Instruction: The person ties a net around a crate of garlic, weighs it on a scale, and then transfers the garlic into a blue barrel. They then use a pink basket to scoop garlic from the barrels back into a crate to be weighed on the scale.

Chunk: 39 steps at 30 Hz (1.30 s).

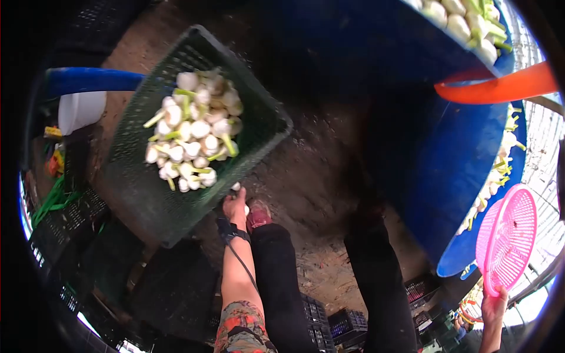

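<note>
One dark green perforated plastic crate (135, 182), set at a slant on brown earth floor (321, 265), holding a heap of white round bulbs with cut green stems (197, 132). One left hand (235, 206), low beside the crate's near edge, black strap (229, 230) at the wrist; single white bulbs show at its fingertips and along its side (whether the fingers grip them, I cannot tell). One right hand (495, 303), far right, fingers clamped on the lower rim of a round, slotted pink plastic basket (509, 235), which is tilted on edge. Two large deep-blue containers: the upper (376, 35) with more bulbs at its top corner, the lower (450, 165) with bulbs along its far side, just beyond the basket. One orange curved piece (500, 87), between the containers' bulb heaps. One white bucket (81, 112), left of the crate. One reddish shoe (259, 213), beside the left hand.
</note>
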{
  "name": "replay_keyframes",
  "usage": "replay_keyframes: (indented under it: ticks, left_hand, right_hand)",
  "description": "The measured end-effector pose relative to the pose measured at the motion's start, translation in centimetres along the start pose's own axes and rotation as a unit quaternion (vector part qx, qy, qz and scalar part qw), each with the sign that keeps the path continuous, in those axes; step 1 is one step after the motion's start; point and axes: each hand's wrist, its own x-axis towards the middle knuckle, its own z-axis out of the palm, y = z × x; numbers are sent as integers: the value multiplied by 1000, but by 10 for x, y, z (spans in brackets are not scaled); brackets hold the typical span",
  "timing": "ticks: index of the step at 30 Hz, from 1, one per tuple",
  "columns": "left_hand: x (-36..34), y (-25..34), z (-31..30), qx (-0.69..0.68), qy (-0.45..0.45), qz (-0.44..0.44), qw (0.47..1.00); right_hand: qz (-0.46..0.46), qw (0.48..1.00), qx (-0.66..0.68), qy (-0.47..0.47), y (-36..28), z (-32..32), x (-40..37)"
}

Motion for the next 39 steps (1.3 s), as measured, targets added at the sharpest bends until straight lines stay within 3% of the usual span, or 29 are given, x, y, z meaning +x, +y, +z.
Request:
replay_keyframes:
  ticks: [2, 4, 5, 6, 7, 8, 10, 12, 14, 16, 18, 20, 22, 24, 26, 28, 33, 35, 36, 39]
  left_hand:
    - [-7, 18, 16, -203, 64, 84, 973]
    - [-7, 25, 17, -268, 66, 165, 947]
    - [-7, 23, 24, -207, 64, 66, 974]
    - [-11, 24, 25, -227, 47, 50, 972]
    - [-17, 28, 21, -246, 34, 34, 968]
    - [-17, 19, 17, -269, 16, 92, 959]
    - [-58, 31, 0, -150, -84, -1, 985]
    - [-149, 65, -13, -206, -156, 27, 966]
    - [-263, 124, -52, -203, -283, 143, 926]
    - [-381, 198, -79, -190, -303, 382, 852]
    - [-490, 270, -87, -150, -312, 595, 725]
    - [-565, 301, -58, -77, -331, 628, 700]
    - [-595, 306, 6, -6, -337, 582, 741]
    - [-587, 303, 70, 99, -217, 615, 752]
    - [-572, 299, 114, 183, -84, 504, 840]
    - [-546, 307, 132, 149, -95, 360, 916]
    - [-533, 313, 159, 199, -105, 293, 929]
    - [-540, 311, 161, -24, -273, 184, 944]
    - [-541, 303, 165, -15, -268, 186, 945]
    - [-527, 265, 188, 37, -258, 324, 909]
  right_hand:
    - [-12, 1000, 6, 12, 14, 9, 15]
    - [85, 987, 16, -138, 24, 51, 8]
    - [54, 995, -10, -85, 24, 52, 11]
    - [23, 999, -33, -30, 27, 37, 25]
    - [-1, 996, -74, -58, 26, 16, 39]
    - [-47, 992, -111, -29, 30, 22, 43]
    - [-20, 992, -122, 11, 13, -26, 70]
    - [-68, 949, -305, 44, 0, -46, 97]
    - [-220, 792, -561, 104, -1, -44, 108]
    - [-390, 683, -611, 91, -12, 53, 69]
    - [-436, 781, -448, -12, -9, 78, 70]
    - [-414, 795, -443, 13, 25, 51, 115]
    - [-353, 782, -507, 77, 30, 76, 111]
    - [-335, 787, -513, 75, 32, 105, 102]
    - [-281, 818, -499, 61, 37, 111, 110]
    - [-247, 836, -489, 38, 37, 114, 115]
    - [-209, 833, -511, -26, 54, 104, 153]
    - [-205, 831, -515, -53, 59, 102, 168]
    - [-197, 835, -511, -56, 63, 103, 175]
    - [-173, 859, -475, -73, 70, 105, 194]
